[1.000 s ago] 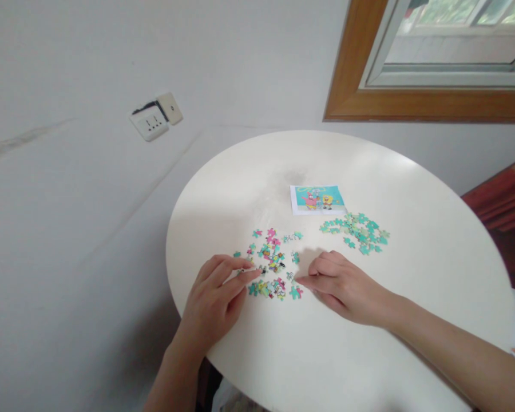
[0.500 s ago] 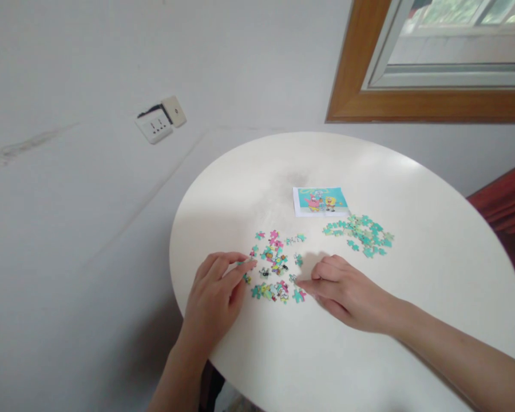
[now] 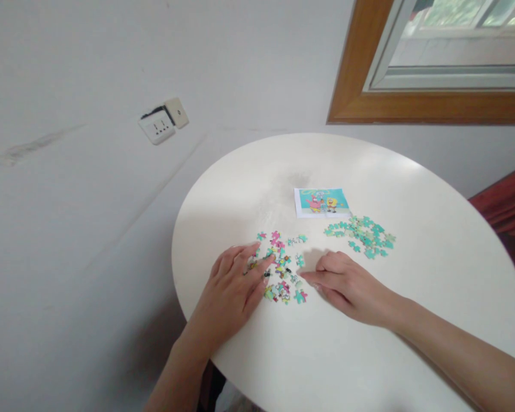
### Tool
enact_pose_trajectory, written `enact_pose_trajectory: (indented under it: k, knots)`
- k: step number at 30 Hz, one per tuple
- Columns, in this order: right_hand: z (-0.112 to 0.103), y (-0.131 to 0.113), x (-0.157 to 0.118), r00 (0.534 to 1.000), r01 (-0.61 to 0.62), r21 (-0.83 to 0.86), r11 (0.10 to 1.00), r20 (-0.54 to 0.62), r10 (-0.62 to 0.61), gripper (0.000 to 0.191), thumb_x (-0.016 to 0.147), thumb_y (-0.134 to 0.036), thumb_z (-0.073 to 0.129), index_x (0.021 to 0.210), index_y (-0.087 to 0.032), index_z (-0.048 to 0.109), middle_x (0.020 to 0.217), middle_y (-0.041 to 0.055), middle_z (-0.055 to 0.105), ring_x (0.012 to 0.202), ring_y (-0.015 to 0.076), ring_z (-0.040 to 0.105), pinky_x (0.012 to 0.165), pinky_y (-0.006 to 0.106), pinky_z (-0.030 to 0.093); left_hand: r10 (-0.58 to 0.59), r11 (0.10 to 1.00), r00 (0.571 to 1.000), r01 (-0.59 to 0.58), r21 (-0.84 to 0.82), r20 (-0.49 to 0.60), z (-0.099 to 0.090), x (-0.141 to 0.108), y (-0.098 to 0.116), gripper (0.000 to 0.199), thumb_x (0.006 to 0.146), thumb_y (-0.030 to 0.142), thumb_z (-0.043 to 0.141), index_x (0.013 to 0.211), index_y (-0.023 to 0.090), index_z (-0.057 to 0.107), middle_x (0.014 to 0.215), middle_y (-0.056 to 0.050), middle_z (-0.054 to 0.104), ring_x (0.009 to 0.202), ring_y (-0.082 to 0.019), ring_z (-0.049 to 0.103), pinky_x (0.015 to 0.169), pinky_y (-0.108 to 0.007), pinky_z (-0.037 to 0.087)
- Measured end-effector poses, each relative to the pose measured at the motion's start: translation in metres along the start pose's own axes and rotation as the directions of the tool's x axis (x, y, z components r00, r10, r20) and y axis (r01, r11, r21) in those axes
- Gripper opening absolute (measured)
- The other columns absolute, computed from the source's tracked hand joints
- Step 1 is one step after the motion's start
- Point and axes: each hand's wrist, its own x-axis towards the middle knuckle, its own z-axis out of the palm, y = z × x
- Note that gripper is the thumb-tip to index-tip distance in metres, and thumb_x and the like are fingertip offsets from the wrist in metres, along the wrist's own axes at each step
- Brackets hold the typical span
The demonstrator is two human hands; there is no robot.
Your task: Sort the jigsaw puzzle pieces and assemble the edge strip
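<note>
Colourful jigsaw puzzle pieces [image 3: 284, 290] lie loosely between my two hands on the round white table [image 3: 347, 366]. My left hand [image 3: 236, 280] rests over the left side of this group, fingers stretched out and spread, covering some of the pieces. To the right, my right hand [image 3: 347, 284] lies with its index finger extended, the tip touching or close to a small puzzle piece [image 3: 299, 284]; the other fingers are curled. Nothing shows in its grasp. A teal and pink puzzle piece [image 3: 301, 296] sits just below that fingertip.
Behind the pieces lies a reference picture [image 3: 324, 202] with cartoon figures. A second heap of mostly teal puzzle pieces [image 3: 369, 236] is to its lower right. A wall with a socket [image 3: 158, 127] and a wood-framed window [image 3: 429, 106] border the table.
My left hand has moved right over the pieces and its fingers have spread, hiding more of them. My right index finger has shifted slightly upward by the small piece.
</note>
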Motion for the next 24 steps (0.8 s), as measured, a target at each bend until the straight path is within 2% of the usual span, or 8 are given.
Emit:
enact_pose_trajectory:
  k: [4, 9, 13, 17, 21, 24]
  knots:
    - [0.0, 0.002, 0.0, 1.0, -0.009, 0.024, 1.0, -0.03, 0.009, 0.038, 0.093, -0.013, 0.048, 0.129, -0.02, 0.06, 0.098, 0.0092, 0.06, 0.091, 0.0202, 0.054, 0.083, 0.038, 0.045, 0.066, 0.997, 0.997, -0.065, -0.032, 0.043, -0.001, 0.0, 0.0, 0.039, 0.097, 0.026, 0.046, 0.135, 0.031, 0.055, 0.149, -0.005, 0.04, 0.133, -0.029, 0.035, 0.111, -0.05, 0.033]
    - [-0.005, 0.009, 0.017, 0.999, 0.005, 0.028, 1.0, -0.051, -0.003, 0.035, 0.091, -0.013, 0.051, 0.123, -0.022, 0.064, 0.108, 0.0098, 0.06, 0.102, 0.0215, 0.054, 0.09, 0.039, 0.044, 0.03, 0.995, 0.999, -0.033, -0.09, -0.034, -0.001, -0.001, -0.001, 0.039, 0.097, 0.019, 0.044, 0.134, 0.025, 0.055, 0.139, -0.009, 0.048, 0.127, -0.027, 0.04, 0.108, -0.048, 0.038]
    - [-0.005, 0.018, 0.048, 0.999, 0.017, -0.008, 1.0, -0.046, -0.018, 0.03, 0.093, -0.023, 0.055, 0.121, -0.022, 0.066, 0.11, 0.01, 0.061, 0.104, 0.0225, 0.054, 0.092, 0.039, 0.043, 0.003, 0.992, 0.994, -0.016, -0.125, -0.106, 0.001, -0.001, -0.002, 0.032, 0.095, 0.017, 0.048, 0.124, 0.021, 0.062, 0.129, -0.011, 0.054, 0.122, -0.027, 0.044, 0.105, -0.048, 0.041]
    - [0.0, 0.028, 0.074, 0.999, 0.032, -0.056, 0.998, 0.01, -0.032, 0.033, 0.09, -0.037, 0.062, 0.121, -0.025, 0.068, 0.113, 0.0092, 0.059, 0.104, 0.0228, 0.052, 0.094, 0.04, 0.039, 0.001, 0.992, 0.996, -0.012, -0.126, -0.092, 0.002, -0.002, -0.003, 0.035, 0.093, 0.014, 0.05, 0.124, 0.024, 0.063, 0.129, -0.01, 0.054, 0.121, -0.028, 0.045, 0.104, -0.049, 0.041]
    - [0.006, 0.035, 0.083, 0.998, 0.009, -0.073, 0.997, 0.058, -0.005, 0.043, 0.082, -0.051, 0.069, 0.117, -0.027, 0.07, 0.113, 0.0091, 0.057, 0.104, 0.0245, 0.05, 0.093, 0.041, 0.038, 0.001, 0.995, 0.998, -0.008, -0.098, -0.066, 0.0, -0.003, -0.002, 0.041, 0.091, 0.011, 0.051, 0.126, 0.028, 0.064, 0.13, -0.009, 0.055, 0.121, -0.029, 0.045, 0.104, -0.051, 0.04]
    - [0.007, 0.033, 0.085, 0.998, -0.017, -0.064, 0.998, 0.064, 0.022, 0.042, 0.078, -0.051, 0.073, 0.114, -0.029, 0.071, 0.112, 0.0082, 0.055, 0.103, 0.0245, 0.049, 0.093, 0.041, 0.037, -0.004, 0.996, 0.997, -0.002, -0.086, -0.071, 0.0, -0.003, -0.002, 0.043, 0.09, 0.011, 0.052, 0.127, 0.03, 0.063, 0.13, -0.009, 0.055, 0.12, -0.03, 0.046, 0.103, -0.052, 0.041]
